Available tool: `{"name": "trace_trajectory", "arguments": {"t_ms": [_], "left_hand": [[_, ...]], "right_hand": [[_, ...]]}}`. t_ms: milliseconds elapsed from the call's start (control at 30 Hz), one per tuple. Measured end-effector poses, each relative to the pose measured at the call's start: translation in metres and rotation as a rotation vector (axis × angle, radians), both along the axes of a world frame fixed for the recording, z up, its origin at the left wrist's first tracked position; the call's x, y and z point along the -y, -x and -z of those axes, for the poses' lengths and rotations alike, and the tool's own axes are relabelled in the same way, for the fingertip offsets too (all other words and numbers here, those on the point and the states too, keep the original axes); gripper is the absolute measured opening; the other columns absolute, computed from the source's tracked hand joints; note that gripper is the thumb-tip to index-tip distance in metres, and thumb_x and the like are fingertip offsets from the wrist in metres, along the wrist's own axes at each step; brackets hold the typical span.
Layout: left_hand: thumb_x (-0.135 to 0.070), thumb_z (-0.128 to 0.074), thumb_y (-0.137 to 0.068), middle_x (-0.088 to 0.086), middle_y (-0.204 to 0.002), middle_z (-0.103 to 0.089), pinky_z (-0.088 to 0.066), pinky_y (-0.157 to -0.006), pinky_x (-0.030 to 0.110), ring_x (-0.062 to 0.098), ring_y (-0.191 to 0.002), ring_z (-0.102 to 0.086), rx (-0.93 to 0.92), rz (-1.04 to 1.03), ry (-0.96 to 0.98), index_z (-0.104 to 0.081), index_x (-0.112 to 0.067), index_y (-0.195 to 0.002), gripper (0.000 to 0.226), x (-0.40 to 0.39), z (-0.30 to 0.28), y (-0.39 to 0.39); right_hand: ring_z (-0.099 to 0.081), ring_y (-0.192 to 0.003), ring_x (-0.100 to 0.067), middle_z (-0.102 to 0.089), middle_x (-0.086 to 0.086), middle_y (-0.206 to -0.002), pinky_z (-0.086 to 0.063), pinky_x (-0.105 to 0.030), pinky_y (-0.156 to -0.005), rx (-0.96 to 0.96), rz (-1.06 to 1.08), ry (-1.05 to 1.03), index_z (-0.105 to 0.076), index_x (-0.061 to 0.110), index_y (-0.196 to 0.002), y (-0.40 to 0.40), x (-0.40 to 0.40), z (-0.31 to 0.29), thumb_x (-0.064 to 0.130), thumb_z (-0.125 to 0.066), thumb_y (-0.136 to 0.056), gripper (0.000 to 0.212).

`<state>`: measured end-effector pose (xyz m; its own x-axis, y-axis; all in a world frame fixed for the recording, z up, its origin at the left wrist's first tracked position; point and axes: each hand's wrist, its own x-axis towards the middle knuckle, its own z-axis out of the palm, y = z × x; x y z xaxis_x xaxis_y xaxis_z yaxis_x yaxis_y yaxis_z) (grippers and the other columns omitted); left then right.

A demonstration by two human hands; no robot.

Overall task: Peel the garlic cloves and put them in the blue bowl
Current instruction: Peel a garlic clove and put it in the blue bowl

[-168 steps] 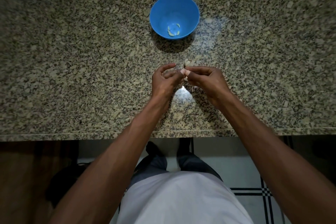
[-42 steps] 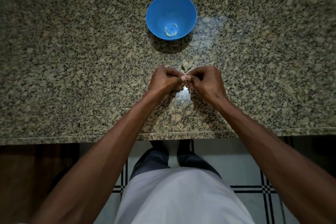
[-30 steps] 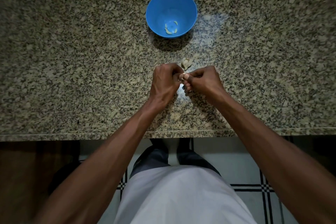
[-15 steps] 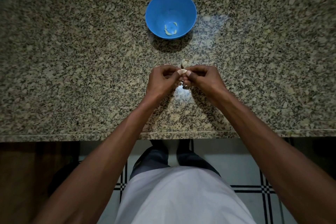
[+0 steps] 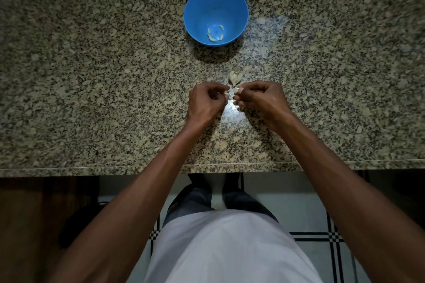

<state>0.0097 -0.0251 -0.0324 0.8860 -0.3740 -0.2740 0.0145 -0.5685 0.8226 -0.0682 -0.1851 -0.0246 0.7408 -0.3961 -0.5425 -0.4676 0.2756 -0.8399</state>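
I'm mid-peel: my left hand (image 5: 204,101) and right hand (image 5: 262,99) meet just on my side of the garlic head (image 5: 234,77), well short of the blue bowl (image 5: 239,7). Both sets of fingers are curled, pinching one small garlic clove (image 5: 230,95) between them. I'd judge it best to anchor with the left and strip skin in short pulls. Wrists hover low over the bench (image 5: 92,76), knuckles up. Peeled cloves (image 5: 215,35) lie in the bowl.

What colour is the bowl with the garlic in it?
The bowl is bright blue, seen best in the head view.
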Motion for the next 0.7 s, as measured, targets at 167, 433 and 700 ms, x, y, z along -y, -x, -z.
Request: {"name": "trace_trajectory", "arguments": {"t_ms": [167, 433, 700], "left_hand": [[-0.021, -0.078, -0.091, -0.006, -0.107, -0.076, -0.058, -0.079, 0.016, 0.001, -0.095, -0.071, -0.001, 0.037, 0.132, -0.079, -0.015, -0.111, 0.02, 0.001, -0.0074, -0.0001], [-0.023, -0.082, -0.089, 0.002, -0.098, -0.08, -0.064, -0.084, 0.035, 0.016, -0.092, -0.077, -0.145, 0.026, 0.279, -0.079, -0.008, -0.106, 0.023, 0.0024, -0.0076, -0.0019], [-0.024, -0.08, -0.089, -0.004, -0.091, -0.078, -0.062, -0.075, 0.023, 0.005, -0.083, -0.075, 0.022, 0.042, 0.152, -0.078, -0.014, -0.101, 0.016, 0.0045, -0.0063, -0.0041]], "right_hand": [[-0.078, -0.091, -0.029, -0.079, -0.015, -0.096, -0.065, -0.045, -0.084, 0.057, -0.131, 0.143, -0.075, 0.004, -0.113, -0.0002, 0.0033, 0.0051, 0.008, -0.073, -0.096, 0.017], [-0.078, -0.086, -0.035, -0.078, -0.018, -0.093, -0.065, -0.051, -0.08, 0.088, -0.013, 0.083, -0.074, 0.0, -0.106, -0.0046, -0.0012, 0.0078, 0.014, -0.084, -0.088, 0.026], [-0.078, -0.094, -0.029, -0.076, -0.019, -0.105, -0.065, -0.04, -0.08, 0.127, -0.082, 0.06, -0.074, -0.004, -0.108, -0.003, -0.0029, 0.0042, 0.012, -0.086, -0.085, 0.031]]}}
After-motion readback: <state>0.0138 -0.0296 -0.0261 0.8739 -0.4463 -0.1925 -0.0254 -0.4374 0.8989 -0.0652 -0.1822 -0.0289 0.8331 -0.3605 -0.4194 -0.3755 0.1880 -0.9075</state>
